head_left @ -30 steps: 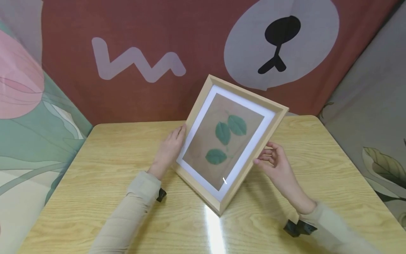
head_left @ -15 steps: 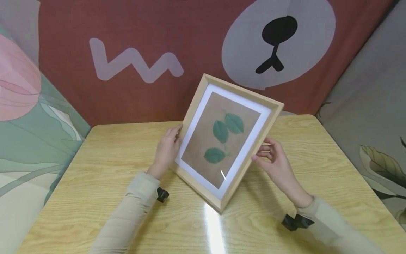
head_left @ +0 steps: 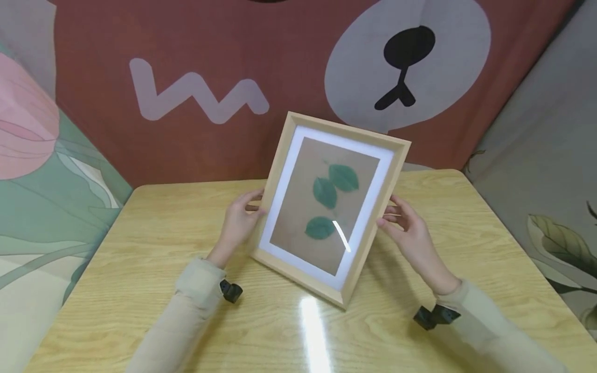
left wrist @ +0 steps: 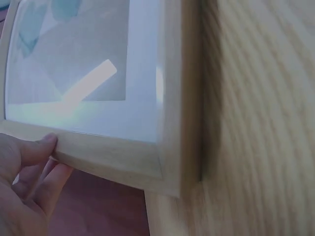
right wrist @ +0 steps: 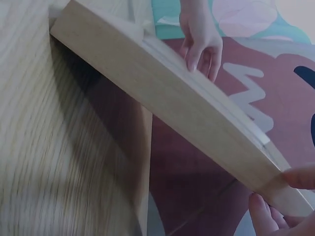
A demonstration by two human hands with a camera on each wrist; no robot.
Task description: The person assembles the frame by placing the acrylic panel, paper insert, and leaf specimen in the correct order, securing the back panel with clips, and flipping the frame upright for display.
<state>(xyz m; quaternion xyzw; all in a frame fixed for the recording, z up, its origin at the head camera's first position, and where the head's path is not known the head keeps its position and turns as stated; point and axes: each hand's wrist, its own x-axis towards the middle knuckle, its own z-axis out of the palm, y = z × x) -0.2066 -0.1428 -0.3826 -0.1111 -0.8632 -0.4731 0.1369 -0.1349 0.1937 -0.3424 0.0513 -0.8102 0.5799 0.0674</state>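
Observation:
A light wooden picture frame (head_left: pixel 303 207) with a white mat and green leaves on brown paper stands tilted, its lower edge close to the tabletop. My left hand (head_left: pixel 238 220) grips its left side, the thumb on the front and the fingers behind. In the left wrist view, that thumb (left wrist: pixel 42 147) lies on the wooden border. On the opposite side, my right hand (head_left: pixel 410 233) pinches the edge between thumb and fingers. The right wrist view shows the frame's side (right wrist: pixel 157 103) edge-on, with the right fingers (right wrist: pixel 263 214) at its upper end.
The wood-grain table (head_left: pixel 154 233) stretches under both arms. Behind it hangs a red-brown cloth (head_left: pixel 196 150) with a cartoon face, close to the frame's top. Patterned cloths flank the table at left (head_left: pixel 28 217) and right (head_left: pixel 541 155). A small black device (head_left: pixel 436 317) sits at each wrist.
The picture frame has turned counterclockwise, so its top edge lies more level and its lower corner sits further right. My left thumb has come round to the front border. The glare has grown.

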